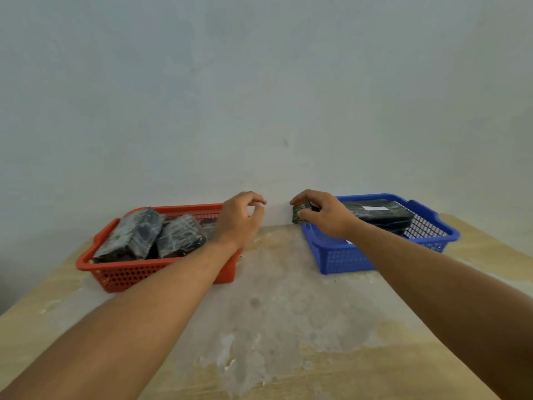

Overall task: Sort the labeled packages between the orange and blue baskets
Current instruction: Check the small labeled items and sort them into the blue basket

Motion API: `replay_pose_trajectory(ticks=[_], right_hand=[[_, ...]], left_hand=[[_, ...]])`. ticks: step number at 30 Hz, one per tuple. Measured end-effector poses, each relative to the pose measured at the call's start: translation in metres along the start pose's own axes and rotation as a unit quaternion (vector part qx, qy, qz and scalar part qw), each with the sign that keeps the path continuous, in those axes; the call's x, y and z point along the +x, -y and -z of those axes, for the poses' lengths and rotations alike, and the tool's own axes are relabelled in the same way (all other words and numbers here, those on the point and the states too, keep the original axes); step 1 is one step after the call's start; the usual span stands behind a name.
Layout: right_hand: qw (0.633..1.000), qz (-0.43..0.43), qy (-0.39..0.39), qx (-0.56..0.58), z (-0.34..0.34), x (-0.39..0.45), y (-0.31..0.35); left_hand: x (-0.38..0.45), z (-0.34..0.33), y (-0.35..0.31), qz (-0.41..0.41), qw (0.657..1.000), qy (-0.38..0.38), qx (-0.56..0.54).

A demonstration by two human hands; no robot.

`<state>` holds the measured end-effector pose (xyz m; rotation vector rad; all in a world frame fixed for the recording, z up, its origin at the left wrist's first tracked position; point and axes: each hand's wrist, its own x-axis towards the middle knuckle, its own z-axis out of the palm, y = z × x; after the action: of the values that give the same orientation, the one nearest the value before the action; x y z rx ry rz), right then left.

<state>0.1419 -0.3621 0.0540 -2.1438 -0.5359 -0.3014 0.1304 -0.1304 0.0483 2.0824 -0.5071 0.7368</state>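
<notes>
Two hands aloft: right hand (326,216) pinching a dark package (301,215), left hand (240,219) loosely curled, empty.

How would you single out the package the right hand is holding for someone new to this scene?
Find the blue basket on the table's right side. Above its left rim, the right hand pinches a small dark package. Unlike the long package with a white label lying in that basket, it is short, held up, and half covered by fingers.

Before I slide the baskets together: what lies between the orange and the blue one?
In the head view, only bare tabletop lies between the orange basket and the blue basket; both hands hover above that gap.
</notes>
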Motion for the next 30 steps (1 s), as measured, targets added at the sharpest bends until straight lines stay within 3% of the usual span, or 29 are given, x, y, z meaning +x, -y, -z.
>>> replay_pose_trajectory(ticks=[6, 9, 12, 19, 23, 30], right_hand=[[0.989, -0.137, -0.055, -0.023, 0.043, 0.010, -0.041], [0.965, -0.240, -0.062, 0.082, 0.048, 0.028, -0.055], [0.953, -0.272, -0.064, 0.120, 0.044, 0.047, -0.069], [0.960, -0.280, 0.000, -0.017, 0.018, 0.072, -0.099], [0.923, -0.373, -0.002, 0.092, 0.006, 0.083, -0.110], [0.912, -0.407, 0.007, 0.048, 0.006, 0.094, -0.127]], left_hand=[[0.022, -0.089, -0.015, 0.197, 0.974, 0.078, -0.083], [0.026, -0.117, -0.012, 0.280, 0.944, 0.118, -0.131], [0.029, -0.136, -0.011, 0.337, 0.910, 0.131, -0.201], [0.015, -0.163, 0.003, 0.325, 0.916, 0.137, -0.191], [0.012, -0.167, 0.006, 0.333, 0.908, 0.123, -0.222], [0.012, -0.169, 0.006, 0.334, 0.904, 0.105, -0.246]])
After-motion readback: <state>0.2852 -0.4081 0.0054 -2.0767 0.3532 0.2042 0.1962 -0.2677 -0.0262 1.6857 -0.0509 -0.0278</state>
